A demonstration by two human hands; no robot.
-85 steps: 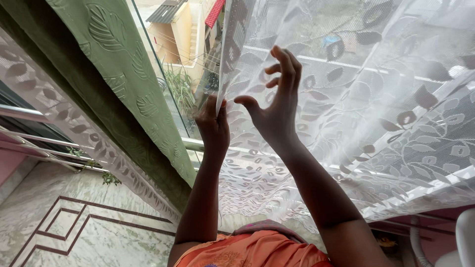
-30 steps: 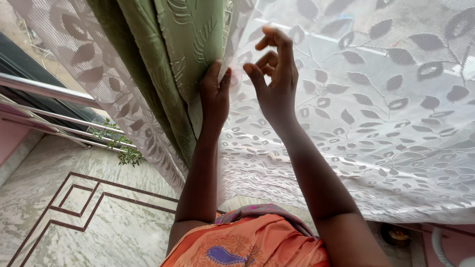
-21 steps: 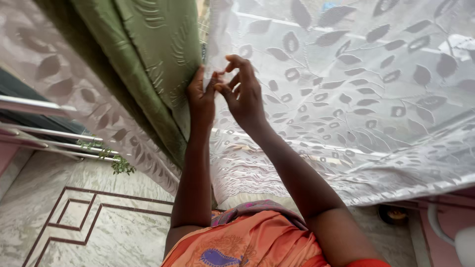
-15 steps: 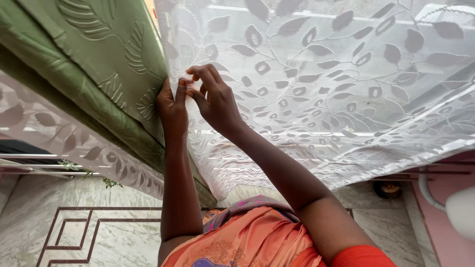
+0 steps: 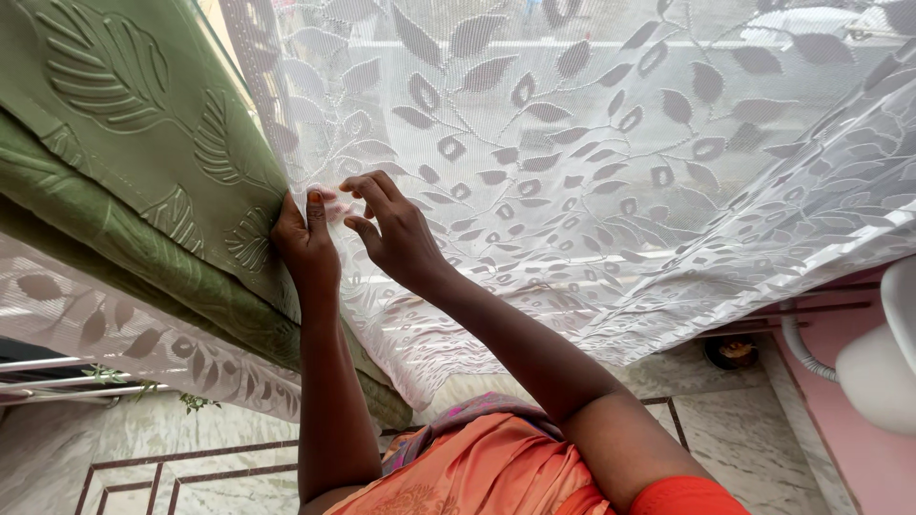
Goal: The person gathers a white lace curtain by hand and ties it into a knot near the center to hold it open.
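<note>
A white lace curtain (image 5: 611,162) with a leaf pattern hangs in front of me and drapes to the right. My left hand (image 5: 303,243) pinches its left edge between thumb and fingers, right beside a green curtain (image 5: 143,143) embossed with leaves. My right hand (image 5: 393,236) is just to the right, fingertips closed on the same lace edge, the thumb showing below the cloth. Both arms reach up from my orange garment (image 5: 477,467).
A second strip of lace curtain (image 5: 114,329) hangs lower left behind the green one. Metal railing bars (image 5: 43,377) and a small plant (image 5: 196,402) lie at the left. Marble floor with dark inlay lines (image 5: 191,467) is below; a white fixture (image 5: 883,362) stands at the right.
My right hand has gone from open near the lace to pinching its edge beside the left hand. Both hands and the curtain edge have shifted left and lower in view.
</note>
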